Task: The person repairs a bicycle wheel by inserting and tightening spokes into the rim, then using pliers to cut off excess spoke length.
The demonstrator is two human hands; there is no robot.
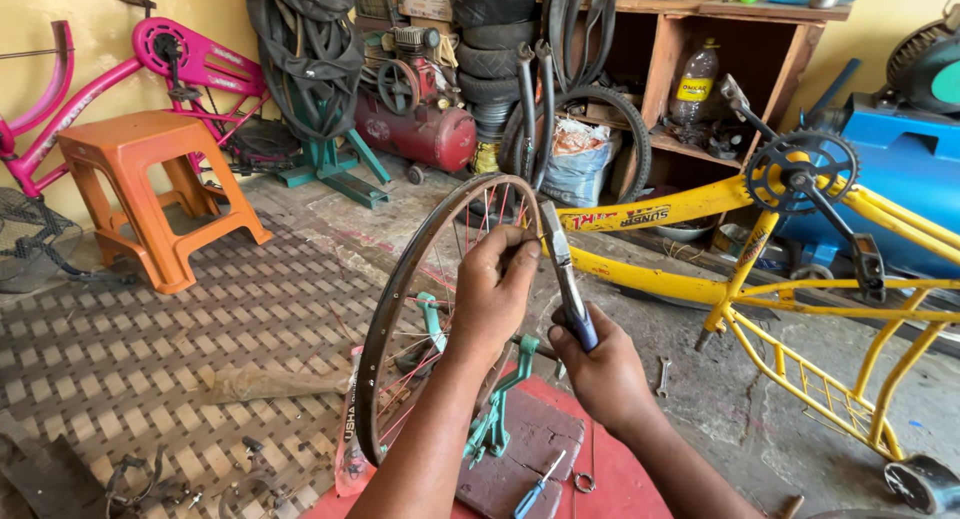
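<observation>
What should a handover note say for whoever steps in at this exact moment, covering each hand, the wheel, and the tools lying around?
Left hand: gripping the top of the bicycle wheel rim.
Right hand: holding blue-handled pliers, jaws up at the rim beside the left fingers.
Wheel: upright in a green truing stand on a red mat; no tyre on it.
Nearby: a blue-handled screwdriver on the mat, a small spanner on the floor, an upturned yellow bicycle frame to the right.
Done or left: cannot be judged from this view.

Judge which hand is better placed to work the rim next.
Probably the right hand: it already grips the blue-handled pliers with the tip at the wheel rim. The left hand only steadies the rim's top edge.
</observation>
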